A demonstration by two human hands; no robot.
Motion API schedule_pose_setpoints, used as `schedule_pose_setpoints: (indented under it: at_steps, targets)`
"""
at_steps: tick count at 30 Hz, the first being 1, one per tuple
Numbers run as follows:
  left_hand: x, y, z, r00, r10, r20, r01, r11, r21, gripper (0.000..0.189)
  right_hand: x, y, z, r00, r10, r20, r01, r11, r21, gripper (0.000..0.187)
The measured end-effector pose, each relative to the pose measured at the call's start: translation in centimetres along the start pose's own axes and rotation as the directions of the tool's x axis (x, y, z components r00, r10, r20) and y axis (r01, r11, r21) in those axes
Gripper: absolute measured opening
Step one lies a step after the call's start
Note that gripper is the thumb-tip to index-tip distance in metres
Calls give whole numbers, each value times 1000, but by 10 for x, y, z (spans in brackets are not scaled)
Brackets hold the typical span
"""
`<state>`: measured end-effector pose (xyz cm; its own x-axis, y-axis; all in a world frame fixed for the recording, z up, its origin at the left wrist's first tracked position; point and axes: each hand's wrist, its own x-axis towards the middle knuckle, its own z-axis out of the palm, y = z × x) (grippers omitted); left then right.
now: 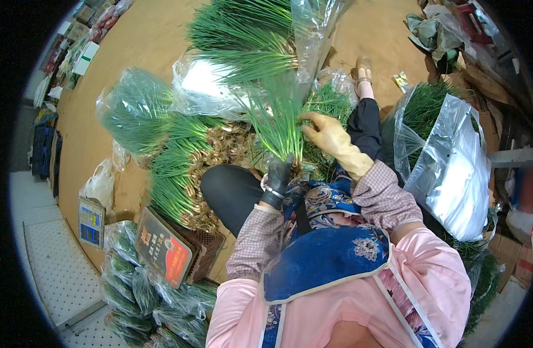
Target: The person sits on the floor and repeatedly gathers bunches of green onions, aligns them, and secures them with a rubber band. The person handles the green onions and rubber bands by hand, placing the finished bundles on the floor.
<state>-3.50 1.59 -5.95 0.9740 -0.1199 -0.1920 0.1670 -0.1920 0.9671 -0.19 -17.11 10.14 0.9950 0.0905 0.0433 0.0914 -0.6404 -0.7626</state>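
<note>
My left hand (278,176), in a black glove, is closed round the root end of a bunch of green onions (278,130) in front of my lap. The leaves fan upward and look blurred. My right hand (327,132), in a cream rubber glove, is just right of the leaves with its fingers bent and parted; nothing shows between them. More green onions (175,174) with brown roots lie to the left, and another large pile (244,39) lies at the top beside a clear plastic bag (316,35). Loose green leaves (329,106) lie beyond my right hand.
At the left stand a scale with a flat platform (164,248) and its display (91,222), by a brown plastic crate (209,252). Bagged green onions (133,287) are stacked below it. Large plastic bags with greens (449,165) stand at the right, near my outstretched leg.
</note>
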Motion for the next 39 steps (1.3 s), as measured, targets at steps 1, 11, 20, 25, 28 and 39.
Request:
schedule_pose_setpoints:
  at_steps: [1,11,20,25,28,39]
  targets:
    - [-4,22,6,999,-25,32,27,998,-63,18,2,0,2,991,-103,-81,107,993,41,36]
    - [-11,21,3,981,190,-42,-185,977,111,32,37,-19,2,973,134,188,-74,953,-294,31]
    - [-15,42,-1,980,196,-20,-192,973,130,39,45,33,-33,941,276,-197,-231,947,225,22]
    - [-10,41,5,981,194,-14,-193,980,44,41,20,99,-61,960,219,-175,-240,965,-109,28]
    - [-12,52,5,976,219,-21,-218,975,36,41,-3,93,-49,973,219,-69,-228,891,-393,32]
    - [-20,81,0,997,5,75,16,961,-277,26,-4,5,-21,878,311,363,-458,765,452,21]
